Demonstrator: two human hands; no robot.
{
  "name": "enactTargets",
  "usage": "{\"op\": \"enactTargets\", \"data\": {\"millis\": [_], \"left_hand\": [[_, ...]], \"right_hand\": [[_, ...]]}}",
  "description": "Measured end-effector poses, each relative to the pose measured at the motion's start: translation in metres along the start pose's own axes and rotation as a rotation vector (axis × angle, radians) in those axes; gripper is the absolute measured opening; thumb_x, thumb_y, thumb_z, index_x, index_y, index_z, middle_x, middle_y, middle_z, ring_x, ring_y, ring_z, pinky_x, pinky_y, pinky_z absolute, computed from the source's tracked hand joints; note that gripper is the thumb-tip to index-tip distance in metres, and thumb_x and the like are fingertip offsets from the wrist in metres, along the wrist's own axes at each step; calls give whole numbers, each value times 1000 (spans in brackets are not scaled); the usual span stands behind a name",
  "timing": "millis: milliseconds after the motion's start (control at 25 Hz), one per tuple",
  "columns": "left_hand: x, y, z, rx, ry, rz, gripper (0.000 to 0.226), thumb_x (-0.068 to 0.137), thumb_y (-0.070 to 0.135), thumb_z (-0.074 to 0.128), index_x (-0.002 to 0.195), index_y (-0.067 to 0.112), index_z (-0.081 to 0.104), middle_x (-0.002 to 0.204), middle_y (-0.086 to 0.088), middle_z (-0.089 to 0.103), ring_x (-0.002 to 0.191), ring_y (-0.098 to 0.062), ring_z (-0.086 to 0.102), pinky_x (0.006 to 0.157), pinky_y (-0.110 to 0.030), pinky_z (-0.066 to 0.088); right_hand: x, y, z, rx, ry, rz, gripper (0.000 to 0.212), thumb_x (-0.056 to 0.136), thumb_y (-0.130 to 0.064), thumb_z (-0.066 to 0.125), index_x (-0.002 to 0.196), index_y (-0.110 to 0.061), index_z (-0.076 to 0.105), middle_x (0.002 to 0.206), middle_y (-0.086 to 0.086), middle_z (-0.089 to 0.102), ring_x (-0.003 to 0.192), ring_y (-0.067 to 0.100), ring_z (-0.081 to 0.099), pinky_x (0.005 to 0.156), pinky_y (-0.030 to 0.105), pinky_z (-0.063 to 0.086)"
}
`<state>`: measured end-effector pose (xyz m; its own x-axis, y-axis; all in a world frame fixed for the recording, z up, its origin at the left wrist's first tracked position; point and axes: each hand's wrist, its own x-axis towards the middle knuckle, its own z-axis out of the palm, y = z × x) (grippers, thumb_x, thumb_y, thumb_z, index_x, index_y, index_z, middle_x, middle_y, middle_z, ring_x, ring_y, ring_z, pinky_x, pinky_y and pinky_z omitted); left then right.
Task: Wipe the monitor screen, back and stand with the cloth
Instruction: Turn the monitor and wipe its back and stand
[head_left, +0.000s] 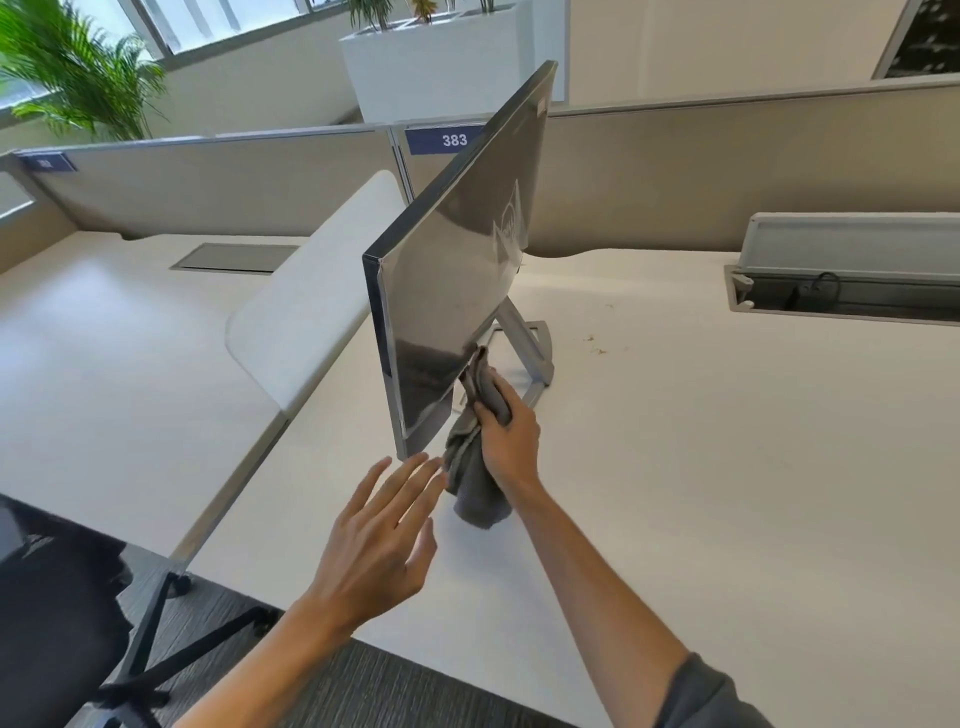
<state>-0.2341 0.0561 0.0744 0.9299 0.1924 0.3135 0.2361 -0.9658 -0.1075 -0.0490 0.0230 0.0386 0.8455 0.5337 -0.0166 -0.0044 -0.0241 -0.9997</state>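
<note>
monitor (457, 270) stands turned edge-on on desk (675, 441) | stand (530, 358) behind it, probably not yet wiped | cloth (475, 467) at monitor's lower edge, right hand (506, 434) gripping it | left hand (379, 540) spread, just below monitor's corner

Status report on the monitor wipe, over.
Right hand grips grey cloth at monitor lower edge. Left hand open, hovering near corner. Nothing in the way.

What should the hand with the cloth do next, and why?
Probably sweep the cloth upward across the screen. The right hand grips it at the monitor's lower edge, so the panel above looks unwiped from here; the open left hand hovers nearby.
</note>
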Motion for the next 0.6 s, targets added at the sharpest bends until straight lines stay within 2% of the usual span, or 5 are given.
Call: {"op": "enactTargets", "data": {"millis": [160,320,400,480,600], "left_hand": [[27,0,-8,145,0,-14,57,89,37,45,140,11,47,151,-10,36,143,-27,27,120,-51,5],[38,0,-3,280,-139,-10,58,89,42,42,138,13,50,152,-11,34,144,-28,24,119,-51,3],[41,1,0,332,-192,-3,57,85,44,48,134,13,55,151,-12,37,143,-30,26,118,-53,4],[43,2,1,356,-183,-28,59,83,44,52,133,12,56,149,-13,39,142,-31,28,118,-52,4],[48,10,0,348,-133,-45,59,84,43,51,134,11,54,149,-12,37,140,-31,31,119,-51,2]], "right_hand": [[17,5,7,-110,-166,-74,27,99,-17,49,124,-18,57,123,5,60,107,18,60,99,26,48],[24,26,-5,-322,-179,-143,24,99,-19,48,120,-19,61,119,5,60,100,20,62,89,22,48],[33,20,-8,-176,-178,-131,24,100,-17,47,121,-20,59,119,5,58,101,17,59,87,15,47],[35,6,-3,7,-206,-77,17,101,-17,46,111,-27,54,116,3,56,100,14,57,92,16,48],[26,14,2,-19,-235,-117,19,100,-18,46,109,-34,51,120,2,55,102,15,58,96,21,47]]}}
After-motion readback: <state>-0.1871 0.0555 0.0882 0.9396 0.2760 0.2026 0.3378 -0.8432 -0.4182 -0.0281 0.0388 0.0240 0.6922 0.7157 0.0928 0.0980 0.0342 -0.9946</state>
